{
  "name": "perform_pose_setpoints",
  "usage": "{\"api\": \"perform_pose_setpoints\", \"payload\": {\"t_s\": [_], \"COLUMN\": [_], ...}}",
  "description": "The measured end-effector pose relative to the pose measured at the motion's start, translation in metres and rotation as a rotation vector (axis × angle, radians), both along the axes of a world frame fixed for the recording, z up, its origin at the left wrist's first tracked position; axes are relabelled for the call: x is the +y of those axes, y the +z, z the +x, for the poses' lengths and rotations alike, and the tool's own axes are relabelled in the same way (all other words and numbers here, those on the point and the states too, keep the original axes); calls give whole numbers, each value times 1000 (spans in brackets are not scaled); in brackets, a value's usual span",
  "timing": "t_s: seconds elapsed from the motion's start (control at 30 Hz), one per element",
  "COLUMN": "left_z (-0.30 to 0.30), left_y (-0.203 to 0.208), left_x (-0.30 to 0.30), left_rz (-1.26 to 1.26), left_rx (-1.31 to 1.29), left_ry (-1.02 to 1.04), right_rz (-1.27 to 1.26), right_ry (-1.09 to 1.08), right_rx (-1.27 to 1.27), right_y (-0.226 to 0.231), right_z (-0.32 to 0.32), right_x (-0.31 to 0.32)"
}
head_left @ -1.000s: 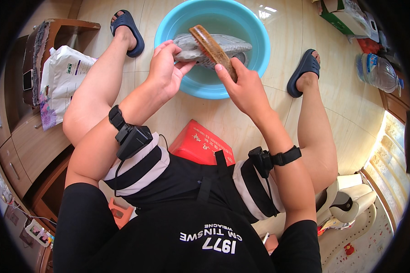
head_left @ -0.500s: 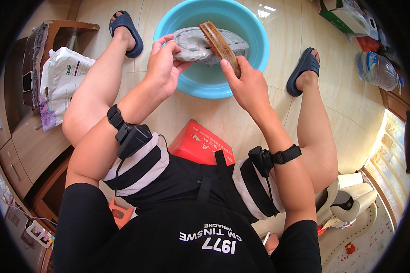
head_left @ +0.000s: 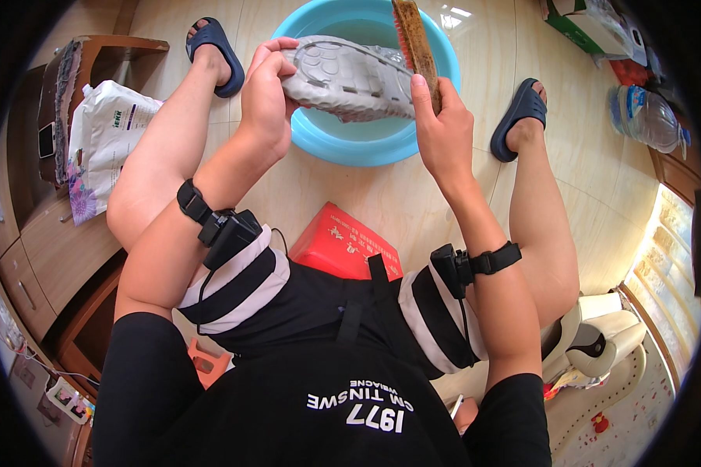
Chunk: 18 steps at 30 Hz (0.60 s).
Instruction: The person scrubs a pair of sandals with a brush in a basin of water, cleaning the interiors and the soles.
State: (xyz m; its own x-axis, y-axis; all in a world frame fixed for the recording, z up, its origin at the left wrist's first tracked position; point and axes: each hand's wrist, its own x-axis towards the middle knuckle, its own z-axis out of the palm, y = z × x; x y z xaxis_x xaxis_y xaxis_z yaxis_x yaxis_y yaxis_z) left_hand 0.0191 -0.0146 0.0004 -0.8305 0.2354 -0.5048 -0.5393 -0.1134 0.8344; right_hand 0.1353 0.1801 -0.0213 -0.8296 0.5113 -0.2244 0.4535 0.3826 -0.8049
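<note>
My left hand (head_left: 266,97) is closed round one end of a grey shoe (head_left: 343,74), holding it up over a light blue basin (head_left: 350,154). The shoe's moulded sole faces up toward me. In my right hand (head_left: 445,128) is a wooden scrubbing brush (head_left: 422,50), its handle gripped with the thumb along it. Reddish bristles point left, toward the sole's right end. Whether the bristles touch the sole I cannot tell. Cloudy water (head_left: 354,128) shows in the basin below the shoe.
Blue slippers (head_left: 220,58) are on my feet, either side of the basin. A red box or stool (head_left: 343,241) stands between my knees. To the left are a white bag (head_left: 109,140) and a wooden cabinet (head_left: 62,241); at right, a large clear plastic bottle (head_left: 650,121).
The shoe has risen toward me and tilted, showing more of its sole. The brush has shifted right and turned more upright, off the middle of the shoe.
</note>
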Motion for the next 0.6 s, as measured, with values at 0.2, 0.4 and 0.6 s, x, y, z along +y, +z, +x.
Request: {"api": "perform_pose_setpoints", "payload": {"t_s": [0.2,0.4,0.6], "left_z": [8,18,20], "left_y": [-9,-11,-24], "left_x": [0,8,9], "left_rz": [-112,-233,-317], "left_rx": [-14,-11,-69], "left_ry": [-120,-288,-376], "right_rz": [-31,-55,-65], "right_ry": [-69,-100,-94], "right_rx": [76,103,82], "right_y": [5,8,9], "right_z": [-1,-3,-2], "right_x": [0,4,5]}}
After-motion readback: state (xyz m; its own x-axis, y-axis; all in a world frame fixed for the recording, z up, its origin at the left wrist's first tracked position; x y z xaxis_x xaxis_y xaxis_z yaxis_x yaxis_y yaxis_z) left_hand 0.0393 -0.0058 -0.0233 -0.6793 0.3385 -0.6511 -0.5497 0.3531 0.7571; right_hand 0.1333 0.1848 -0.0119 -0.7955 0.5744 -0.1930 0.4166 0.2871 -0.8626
